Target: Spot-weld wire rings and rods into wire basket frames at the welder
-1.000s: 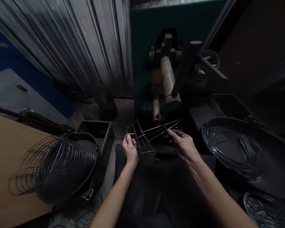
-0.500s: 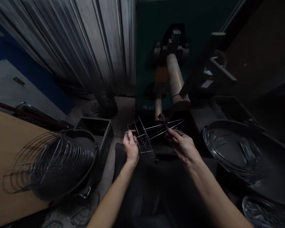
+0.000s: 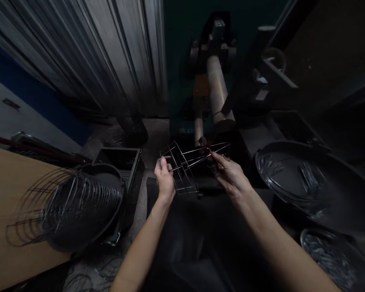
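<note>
A wire frame [image 3: 185, 178] made of thin metal rods is held between my two hands, close to the tip of a machine's lower electrode [image 3: 198, 130]. My left hand [image 3: 164, 174] is closed on the frame's left side. My right hand [image 3: 228, 170] pinches at the frame's right part, where a small orange glow shows on the wire just beside the fingertips. Above it hangs a thick metal cylinder [image 3: 218, 91] of the machine. Whether my right fingers also hold a separate small wire is too dark to tell.
Stacked curved wire parts [image 3: 79, 198] fill a round pan at the left, beside a dark plastic crate [image 3: 135, 162]. At the right, a large round tray [image 3: 287, 174] holds wire pieces, and a smaller bowl [image 3: 328, 259] of metal parts stands nearer.
An orange glow has appeared on the wire by my right fingertips. The whole view has shifted slightly, and the frame is tilted a little differently. Both hands keep their hold.
</note>
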Tool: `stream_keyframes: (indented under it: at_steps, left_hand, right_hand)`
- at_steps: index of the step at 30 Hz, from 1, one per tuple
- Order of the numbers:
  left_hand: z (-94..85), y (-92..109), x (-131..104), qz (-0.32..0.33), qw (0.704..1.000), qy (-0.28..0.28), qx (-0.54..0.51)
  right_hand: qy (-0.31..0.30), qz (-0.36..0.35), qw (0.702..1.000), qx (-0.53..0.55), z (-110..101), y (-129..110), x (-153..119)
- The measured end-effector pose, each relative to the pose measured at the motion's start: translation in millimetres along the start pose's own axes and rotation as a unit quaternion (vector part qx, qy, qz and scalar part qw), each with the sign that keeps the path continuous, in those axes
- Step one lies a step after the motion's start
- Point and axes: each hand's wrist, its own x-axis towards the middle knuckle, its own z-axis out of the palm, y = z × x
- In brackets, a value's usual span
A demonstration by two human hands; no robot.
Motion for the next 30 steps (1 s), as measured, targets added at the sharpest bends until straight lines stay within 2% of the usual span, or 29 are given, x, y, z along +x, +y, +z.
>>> stream_keyframes:
  at_steps: [5,8,11,14,16,18,20,22,24,26,28,29,30]
  left_hand:
    - [4.1,0.4,4.6,-0.021,0.999,0.003,-0.035]
    - [5.4,0.8,11.4,-0.004,0.999,0.002,-0.039]
    - [6.9,3.2,16.6,0.012,0.999,0.008,-0.037]
    - [9.8,6.6,19.4,0.020,0.999,0.016,-0.020]
    - [10.6,7.7,20.0,0.022,1.000,0.013,-0.012]
    - [7.1,5.8,17.5,0.036,0.999,0.002,-0.006]
    - [-3.5,-0.5,9.3,0.064,0.998,-0.013,0.015]
    - [-21.4,-11.7,-5.3,0.091,0.993,-0.033,0.063]
    - [-43.8,-25.7,-22.6,0.107,0.984,-0.067,0.123]
    - [-66.1,-37.9,-36.6,0.125,0.968,-0.138,0.166]
    - [-84.1,-43.8,-42.8,0.134,0.942,-0.238,0.194]
    - [-90.6,-43.9,-42.3,0.135,0.933,-0.265,0.200]
    - [-95.2,-42.2,-39.6,0.136,0.935,-0.260,0.202]
  right_hand:
    - [0.025,-0.005,1.000,0.009,-13.7,1.5,-5.2]
    - [0.048,-0.005,0.999,0.016,-17.3,-2.6,-7.0]
    - [0.038,-0.010,0.999,0.004,-17.3,-4.5,-7.4]
    - [0.011,-0.022,0.999,-0.030,-16.4,0.4,-15.1]
    - [-0.036,-0.049,0.993,-0.100,-14.7,4.9,-28.0]
    - [-0.102,-0.112,0.965,-0.213,-10.3,6.3,-43.9]
    - [-0.148,-0.209,0.911,-0.323,-2.8,2.6,-55.6]
    - [-0.152,-0.300,0.853,-0.399,5.9,-4.3,-56.6]
    - [-0.135,-0.315,0.822,-0.456,12.1,-10.6,-46.0]
    - [-0.133,-0.246,0.830,-0.482,12.2,-11.9,-29.2]
    - [-0.160,-0.150,0.862,-0.456,4.4,-5.9,-14.4]
    - [-0.177,-0.112,0.877,-0.432,-2.0,-0.1,-9.7]
    - [-0.192,-0.088,0.888,-0.409,-9.6,7.3,-7.3]
